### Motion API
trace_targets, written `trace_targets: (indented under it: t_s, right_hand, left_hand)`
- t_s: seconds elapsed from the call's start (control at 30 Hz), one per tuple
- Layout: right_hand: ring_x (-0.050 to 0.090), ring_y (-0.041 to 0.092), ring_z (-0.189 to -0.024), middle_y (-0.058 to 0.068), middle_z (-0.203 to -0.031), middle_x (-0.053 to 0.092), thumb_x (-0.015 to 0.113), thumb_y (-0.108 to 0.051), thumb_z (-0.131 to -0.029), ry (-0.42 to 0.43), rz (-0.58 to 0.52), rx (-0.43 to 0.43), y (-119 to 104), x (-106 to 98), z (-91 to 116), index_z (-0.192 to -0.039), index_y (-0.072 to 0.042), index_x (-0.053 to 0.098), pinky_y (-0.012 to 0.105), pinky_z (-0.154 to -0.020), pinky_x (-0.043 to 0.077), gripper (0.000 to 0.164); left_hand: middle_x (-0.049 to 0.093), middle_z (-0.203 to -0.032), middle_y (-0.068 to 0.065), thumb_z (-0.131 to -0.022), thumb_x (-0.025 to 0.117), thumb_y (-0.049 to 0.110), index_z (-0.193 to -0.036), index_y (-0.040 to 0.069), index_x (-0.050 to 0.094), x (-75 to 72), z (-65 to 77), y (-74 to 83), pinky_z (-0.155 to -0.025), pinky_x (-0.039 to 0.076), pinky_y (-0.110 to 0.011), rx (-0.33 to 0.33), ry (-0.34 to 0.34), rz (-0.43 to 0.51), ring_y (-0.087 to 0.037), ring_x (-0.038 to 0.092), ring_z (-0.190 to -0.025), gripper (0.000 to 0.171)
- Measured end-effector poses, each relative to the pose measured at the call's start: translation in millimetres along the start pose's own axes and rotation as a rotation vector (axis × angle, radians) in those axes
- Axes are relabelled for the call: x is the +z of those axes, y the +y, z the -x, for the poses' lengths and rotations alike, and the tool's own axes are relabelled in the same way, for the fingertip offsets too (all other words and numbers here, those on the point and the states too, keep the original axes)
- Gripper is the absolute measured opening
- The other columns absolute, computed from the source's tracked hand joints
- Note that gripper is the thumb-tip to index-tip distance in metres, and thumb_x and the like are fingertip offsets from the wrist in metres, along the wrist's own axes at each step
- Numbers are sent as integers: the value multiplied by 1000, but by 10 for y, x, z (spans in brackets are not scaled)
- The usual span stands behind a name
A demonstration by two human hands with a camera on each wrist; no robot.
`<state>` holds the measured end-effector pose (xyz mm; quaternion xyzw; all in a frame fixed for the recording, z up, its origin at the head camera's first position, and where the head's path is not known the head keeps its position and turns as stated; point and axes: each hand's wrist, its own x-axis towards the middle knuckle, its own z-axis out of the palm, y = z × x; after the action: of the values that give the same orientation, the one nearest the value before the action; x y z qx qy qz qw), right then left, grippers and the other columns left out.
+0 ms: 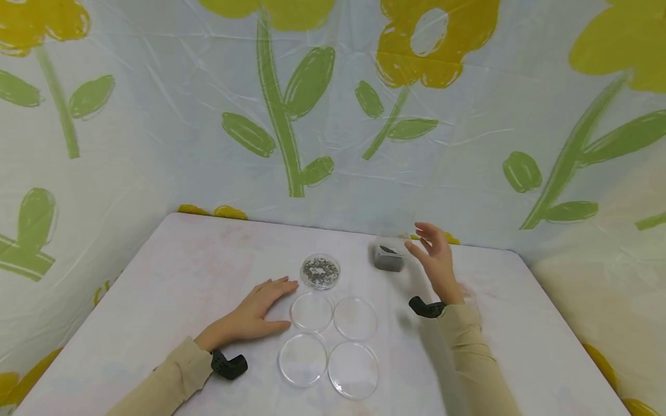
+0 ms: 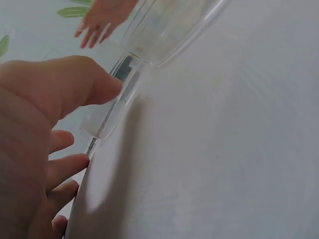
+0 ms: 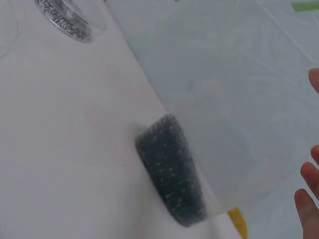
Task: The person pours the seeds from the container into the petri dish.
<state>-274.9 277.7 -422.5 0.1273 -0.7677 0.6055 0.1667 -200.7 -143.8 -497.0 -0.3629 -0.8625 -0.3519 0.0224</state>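
My left hand (image 1: 257,309) lies on the table with fingers spread, just left of several clear round dishes. Its thumb is close to one clear dish (image 1: 312,311), and its fingertips are near a round dish of dark and white bits (image 1: 319,271). At the back, my right hand (image 1: 434,260) is raised above the table, fingers apart and slightly bent, with nothing visible between them. Beside it stands a small see-through tub (image 1: 388,261) with dark contents. In the right wrist view the tub (image 3: 172,172) is apart from the fingertips (image 3: 310,174).
More clear dishes stand close together: one at the right (image 1: 355,319) and two nearer the front, a left one (image 1: 303,359) and a right one (image 1: 354,370). A flower-printed sheet (image 1: 354,190) hangs behind the white table (image 1: 229,248).
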Motion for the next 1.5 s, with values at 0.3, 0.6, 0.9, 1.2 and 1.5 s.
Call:
trace_targets:
  t_s: [0.3,0.6,0.9,1.2,1.5]
  right_hand:
    - [24,35,-146,20,-158,27,71,11,-84,-4,-163,210,447,65,171,-153,1,21,47,-120,19,86]
    - [11,35,-150,19,-162,15,82,-4,-80,-143,22,216,288,130,162,-155,0,13,55,-118,17,102]
    - [16,36,-149,23,-160,21,82,-4,-80,-154,29,211,328,147,161,-156,-2,8,53,-119,17,106]
    - [36,43,-137,32,-147,37,82,1,-78,-106,35,165,329,205,141,-153,3,19,48,-112,29,98]
    - [39,38,-134,28,-143,43,85,-6,-77,-69,102,209,295,204,184,-150,3,32,52,-113,31,90]
  left_hand:
    - [38,-155,-16,-81,77,36,-151,9,40,44,2,125,-116,16,-63,-45,-10,-22,-39,25,-146,83]
    - [42,-153,-14,-80,77,35,-150,6,40,120,-3,156,-116,17,-62,-7,34,-69,-40,26,-145,84]
    - [39,-154,-16,-80,79,40,-151,9,41,190,-3,240,-115,17,-63,-95,72,-50,-38,26,-146,86]
    - [41,-153,-16,-77,80,50,-149,14,46,244,-30,224,-116,21,-59,-151,131,-79,-35,30,-145,87]
    - [39,-154,-20,-74,82,54,-145,18,52,232,-32,266,-112,25,-64,-203,142,-42,-45,33,-140,84]
